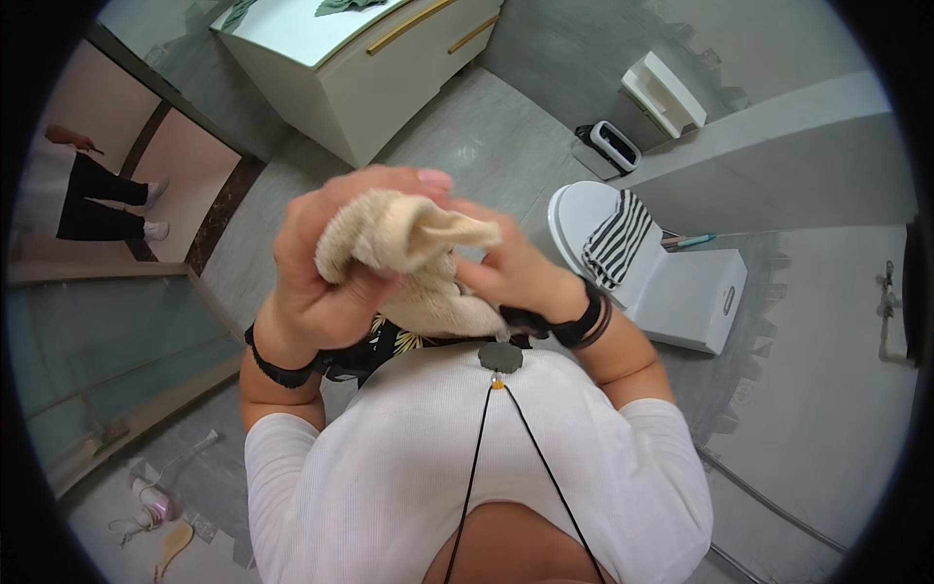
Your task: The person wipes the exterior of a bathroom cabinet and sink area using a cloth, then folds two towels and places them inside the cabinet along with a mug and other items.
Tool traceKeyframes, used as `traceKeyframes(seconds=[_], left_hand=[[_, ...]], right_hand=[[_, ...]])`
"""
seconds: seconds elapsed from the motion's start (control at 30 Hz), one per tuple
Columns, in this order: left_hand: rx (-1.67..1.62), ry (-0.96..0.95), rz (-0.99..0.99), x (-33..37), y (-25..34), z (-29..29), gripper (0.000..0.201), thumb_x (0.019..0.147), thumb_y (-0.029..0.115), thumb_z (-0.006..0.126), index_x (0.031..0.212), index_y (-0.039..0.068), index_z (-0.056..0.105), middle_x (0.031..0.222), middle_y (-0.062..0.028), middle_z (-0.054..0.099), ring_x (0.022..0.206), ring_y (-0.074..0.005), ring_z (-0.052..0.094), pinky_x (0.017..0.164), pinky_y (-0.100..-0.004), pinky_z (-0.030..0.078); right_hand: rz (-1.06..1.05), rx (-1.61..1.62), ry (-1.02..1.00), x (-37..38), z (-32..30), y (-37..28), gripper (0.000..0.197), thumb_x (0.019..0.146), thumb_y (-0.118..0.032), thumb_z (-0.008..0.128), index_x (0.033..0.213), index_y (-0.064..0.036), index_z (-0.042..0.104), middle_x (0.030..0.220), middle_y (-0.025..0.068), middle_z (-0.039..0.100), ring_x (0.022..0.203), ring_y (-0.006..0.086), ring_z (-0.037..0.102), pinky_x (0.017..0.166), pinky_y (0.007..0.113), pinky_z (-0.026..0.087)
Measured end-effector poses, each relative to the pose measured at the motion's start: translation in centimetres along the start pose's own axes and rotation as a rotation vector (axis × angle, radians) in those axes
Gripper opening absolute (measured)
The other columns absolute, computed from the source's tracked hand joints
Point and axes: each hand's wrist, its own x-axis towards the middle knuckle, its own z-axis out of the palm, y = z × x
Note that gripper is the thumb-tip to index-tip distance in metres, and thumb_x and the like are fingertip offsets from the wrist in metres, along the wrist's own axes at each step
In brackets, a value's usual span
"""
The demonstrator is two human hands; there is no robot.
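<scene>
— Both hands, what are they doing?
— Your left hand (pixel 321 263) is clenching around a beige towel (pixel 409 255), bunching it up at chest height in front of your white shirt (pixel 438 467). Your right hand (pixel 511 265) is gripping the same towel from the other side, fingers pressing into the cloth.

— And around you?
— You are standing on a grey tiled floor (pixel 467 136). A white cabinet (pixel 370 58) is standing ahead, a white toilet (pixel 671 282) to your right with a striped cloth (pixel 615 238) lying on its lid.
</scene>
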Motion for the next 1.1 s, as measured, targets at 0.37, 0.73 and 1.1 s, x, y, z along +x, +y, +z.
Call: traceKeyframes(seconds=[0.37, 0.73, 1.1], left_hand=[[0.325, -0.139, -0.168, 2.3, 1.3, -3.8, 0.013, 0.07, 0.007, 0.063, 0.073, 0.002, 0.052, 0.071, -0.0009, 0.052, 0.06, -0.0077, 0.046, 0.053, -0.0204, 0.038], [-0.039, -0.182, 0.129, 2.8, 2.5, -2.6, 0.027, 0.061, 0.002, 0.061, 0.056, 0.012, 0.036, 0.051, 0.0016, 0.045, 0.049, -0.009, 0.044, 0.078, -0.041, 0.037], [1.332, -0.468, -0.103, 3.5, 1.3, -9.2, 0.026, 0.055, -0.008, 0.047, 0.078, 0.004, 0.054, 0.066, -0.0119, 0.053, 0.055, -0.022, 0.044, 0.067, -0.0264, 0.032]], right_hand=[[0.236, 0.331, -0.124, 0.1, -4.9, -1.3, 0.014, 0.065, -0.003, 0.057, 0.065, -0.0044, 0.042, 0.074, -0.0007, 0.05, 0.073, 0.0083, 0.046, 0.069, 0.022, 0.038], [0.012, 0.759, 0.091, -3.6, -7.5, -5.7, 0.025, 0.071, -0.014, 0.063, 0.064, -0.0097, 0.039, 0.064, 0.001, 0.047, 0.061, 0.0104, 0.043, 0.062, 0.023, 0.036], [0.314, -0.989, -0.04, -2.7, -18.7, -10.1, 0.024, 0.06, 0.009, 0.049, 0.083, 0.0021, 0.05, 0.065, 0.0146, 0.049, 0.062, 0.0248, 0.05, 0.058, 0.028, 0.041]])
